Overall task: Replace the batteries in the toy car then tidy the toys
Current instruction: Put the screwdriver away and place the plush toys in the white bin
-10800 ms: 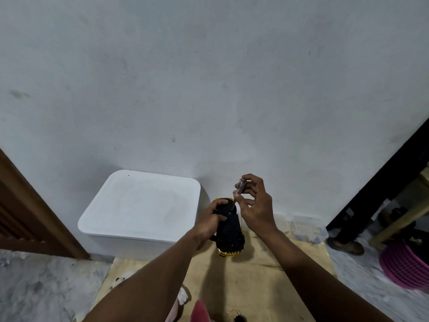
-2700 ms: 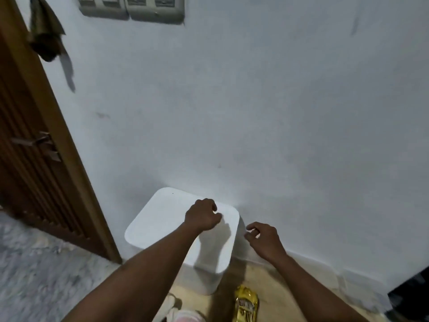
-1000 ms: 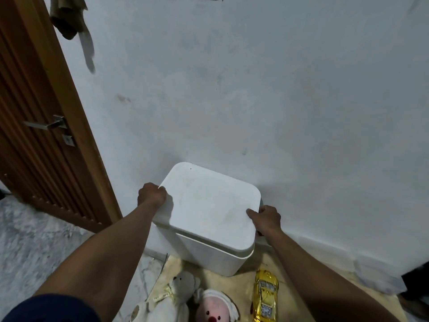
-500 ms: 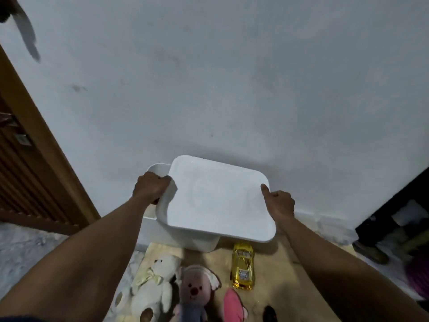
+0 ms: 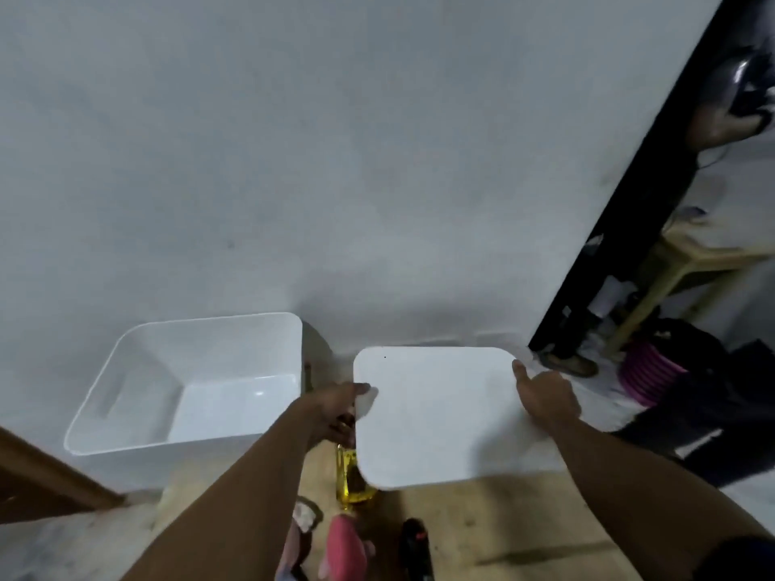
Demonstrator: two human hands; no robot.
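I hold a flat white lid (image 5: 436,417) in the air to the right of the white storage box (image 5: 126,438), which stands open and looks empty against the wall. My left hand (image 5: 335,413) grips the lid's left edge and my right hand (image 5: 545,400) grips its right edge. Below the lid's near-left corner the yellow toy car (image 5: 350,480) lies on the wooden board, partly covered by the lid. A pink plush toy (image 5: 346,547) and a dark object (image 5: 415,543) lie nearer to me.
The grey wall runs behind the box. A wooden door frame (image 5: 37,475) is at the lower left. At the right, past a black post (image 5: 620,203), stand a wooden table (image 5: 687,257), a purple basket (image 5: 650,371) and dark bags.
The lid has come off the box and moved right with both hands on it, so the box now stands open. The view has swung right and down.
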